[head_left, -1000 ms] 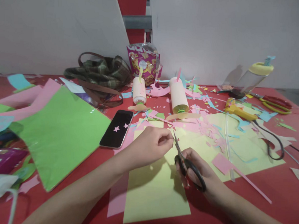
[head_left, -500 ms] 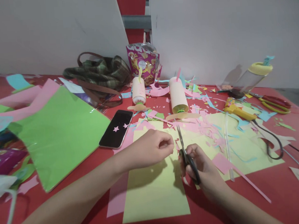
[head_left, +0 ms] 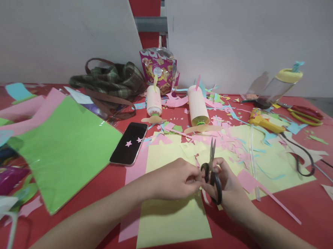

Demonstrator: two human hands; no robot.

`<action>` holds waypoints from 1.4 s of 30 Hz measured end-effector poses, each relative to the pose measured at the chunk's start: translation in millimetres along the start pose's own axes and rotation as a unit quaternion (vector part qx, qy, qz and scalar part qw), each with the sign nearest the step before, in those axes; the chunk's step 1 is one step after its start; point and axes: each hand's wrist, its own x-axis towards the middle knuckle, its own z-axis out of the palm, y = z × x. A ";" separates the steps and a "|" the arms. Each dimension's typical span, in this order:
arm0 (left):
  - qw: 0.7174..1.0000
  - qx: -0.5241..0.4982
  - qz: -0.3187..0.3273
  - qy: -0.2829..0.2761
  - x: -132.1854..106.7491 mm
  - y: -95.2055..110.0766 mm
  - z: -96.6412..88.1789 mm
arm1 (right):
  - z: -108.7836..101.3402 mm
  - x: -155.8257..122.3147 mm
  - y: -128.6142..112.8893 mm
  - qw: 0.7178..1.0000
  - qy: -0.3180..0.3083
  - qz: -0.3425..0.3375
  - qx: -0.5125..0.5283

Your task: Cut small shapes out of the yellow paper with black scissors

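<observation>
Dark-handled scissors (head_left: 213, 166) are held in my right hand (head_left: 229, 188), blades pointing up and away. My left hand (head_left: 175, 180) is closed in a pinch, its fingertips meeting the right hand's fingers beside the scissor handles. Whatever lies between those fingertips is too small or hidden to make out. Beneath both hands lies a yellow paper sheet (head_left: 172, 221), overlapping a pink sheet (head_left: 130, 220). Left of the hands, a black-screened phone (head_left: 125, 151) carries two small pink paper stars (head_left: 128, 143).
Paper-wrapped cylinders (head_left: 198, 105) stand behind the scraps. A yellow glue gun (head_left: 265, 125), its cord, red-handled scissors (head_left: 307, 113) and a clear bottle (head_left: 279, 85) are at right. Green sheets (head_left: 69, 149) lie left; a plaid bag (head_left: 115, 80) and snack pouch (head_left: 159, 68) sit at the back.
My left hand has moved right and toward me, until its fingertips meet my right hand's. The scissors have shifted slightly right and turned.
</observation>
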 end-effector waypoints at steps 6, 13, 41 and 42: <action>1.000 0.010 -0.010 0.016 1.1 2.0 -1.4 | 0.0 -1.1 -0.2 1.000 -0.007 -0.001 -0.003; 0.999 0.020 -0.022 0.019 0.9 0.8 -1.3 | -0.1 -0.3 0.1 1.000 0.014 -0.010 0.007; 0.962 -0.143 -0.048 0.229 3.3 -1.1 -6.6 | -2.8 -2.4 4.0 0.988 -0.150 -0.014 0.013; 0.962 -0.141 -0.048 0.227 3.1 -1.0 -6.4 | -2.4 -2.5 3.1 0.989 -0.149 -0.012 0.010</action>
